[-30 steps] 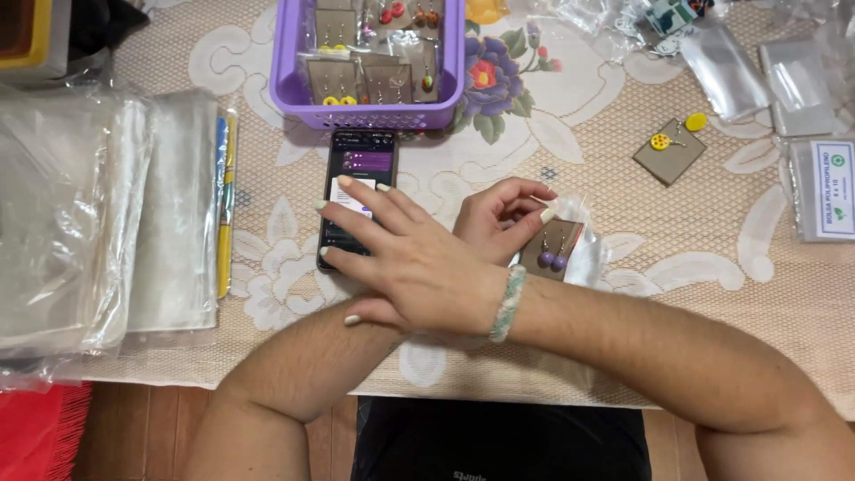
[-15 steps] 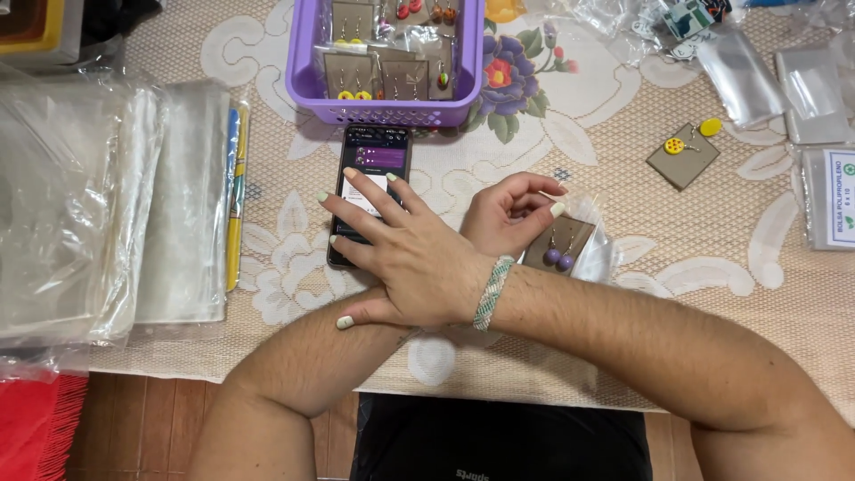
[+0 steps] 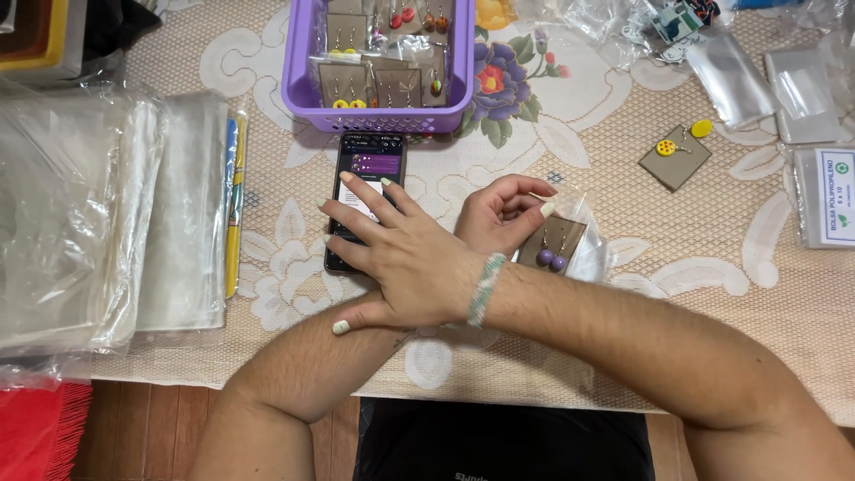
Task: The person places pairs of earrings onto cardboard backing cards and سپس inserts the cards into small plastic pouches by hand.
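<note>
Arms are seen crossed over the bench (image 3: 623, 294), which is covered by a lace cloth with flowers. The right hand (image 3: 405, 258) is laid across to the left side, and its fingers (image 3: 361, 191) are spread wide and flat on the screen of a dark phone (image 3: 365, 174); nothing is gripped by them. A beaded bracelet (image 3: 485, 289) is worn at this wrist. The left hand (image 3: 499, 214) is placed to the right of it, partly under the right wrist, and its fingers are curled narrow on the edge of a clear bag (image 3: 583, 245), inside which a brown card with purple earrings (image 3: 550, 254) is held. The phone lies just below a purple basket (image 3: 378, 111) filled with more earring cards. A loose card with yellow earrings (image 3: 677, 156) lies well apart to the right, and stacks of clear bags (image 3: 98, 214) are seen on the left. Compared with the frame half a second earlier, the hands are found in nearly the same places; only the view is shifted a little.
</note>
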